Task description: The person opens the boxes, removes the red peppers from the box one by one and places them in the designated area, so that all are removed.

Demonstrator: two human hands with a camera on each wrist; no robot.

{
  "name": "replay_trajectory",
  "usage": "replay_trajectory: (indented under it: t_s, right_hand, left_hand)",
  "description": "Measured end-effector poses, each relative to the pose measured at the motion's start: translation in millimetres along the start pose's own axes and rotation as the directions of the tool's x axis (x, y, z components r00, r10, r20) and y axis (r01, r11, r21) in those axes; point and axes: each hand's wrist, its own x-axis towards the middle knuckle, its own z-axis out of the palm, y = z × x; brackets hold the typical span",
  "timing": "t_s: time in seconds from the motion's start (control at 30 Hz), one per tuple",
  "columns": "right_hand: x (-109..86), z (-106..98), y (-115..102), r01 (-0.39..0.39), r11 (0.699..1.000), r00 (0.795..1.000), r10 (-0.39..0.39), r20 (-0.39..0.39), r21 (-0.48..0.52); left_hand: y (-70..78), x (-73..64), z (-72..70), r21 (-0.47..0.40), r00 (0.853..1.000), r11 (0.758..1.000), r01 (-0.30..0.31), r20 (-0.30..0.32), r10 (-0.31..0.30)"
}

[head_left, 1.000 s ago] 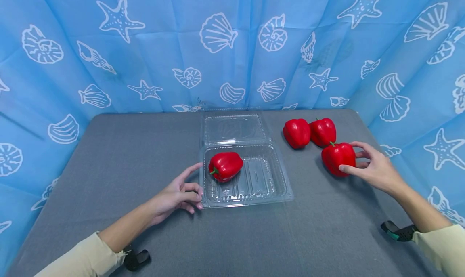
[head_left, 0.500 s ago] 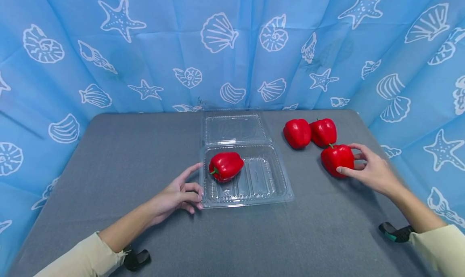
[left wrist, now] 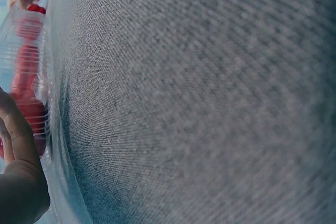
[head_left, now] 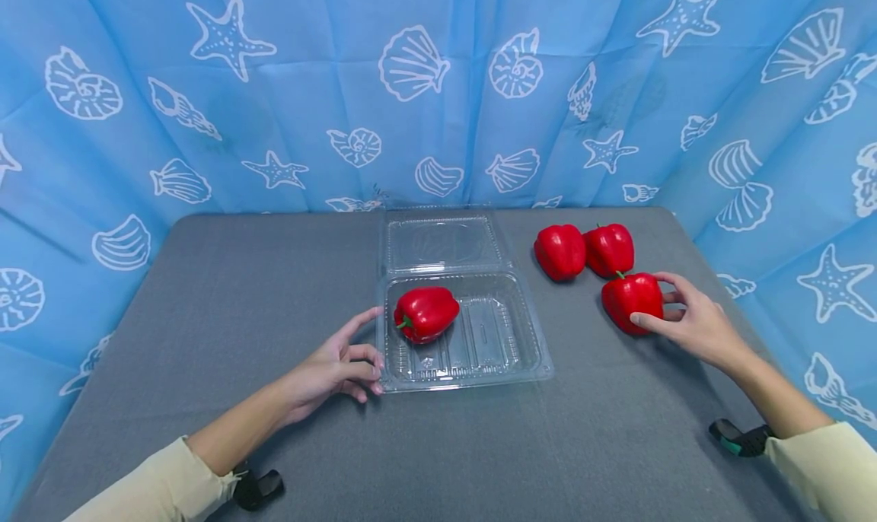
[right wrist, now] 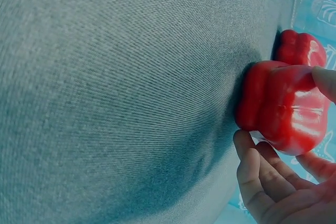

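In the head view a red bell pepper [head_left: 633, 303] stands at the right, its green stem up. My right hand [head_left: 700, 320] holds it, thumb on the near side and fingers round the right side. The right wrist view shows the same pepper [right wrist: 286, 106] between thumb and fingers, low over the cloth. My left hand [head_left: 342, 366] touches the left edge of a clear plastic clamshell container [head_left: 489, 339], index finger stretched along it, other fingers bent at the front corner. Inside the container's left half lies another bell pepper [head_left: 426, 314], stem toward the left.
Two more bell peppers, the left one [head_left: 560, 253] and the right one [head_left: 609, 249], sit side by side behind the held one. The container's lid [head_left: 441, 242] lies folded back. A blue seashell curtain [head_left: 288, 88] surrounds the grey-covered table [head_left: 274, 278].
My right hand and the bell pepper in it have shifted slightly left. The left hand, the container and the other peppers have stayed in place.
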Motion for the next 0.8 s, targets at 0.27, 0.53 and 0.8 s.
replay_trajectory:
  t_s: [0.27, 0.53, 0.8]
  right_hand:
    - [1.0, 2.7, -1.4, -0.016, 1.000, 1.000, 0.016, 0.017, -0.001]
    - [0.7, 5.4, -1.2, -0.023, 0.999, 1.000, 0.022, -0.021, -0.035]
    - [-0.5, 5.9, -1.3, -0.043, 0.998, 0.997, 0.041, -0.058, -0.044]
  left_hand:
    - [-0.1, 0.4, -1.0, 0.001, 1.000, 1.000, 0.009, -0.001, -0.009]
    - [-0.4, 0.0, -0.5, 0.000, 1.000, 1.000, -0.001, 0.004, 0.001]
    - [-0.3, -1.2, -1.0, -0.003, 1.000, 1.000, -0.004, 0.011, 0.004]
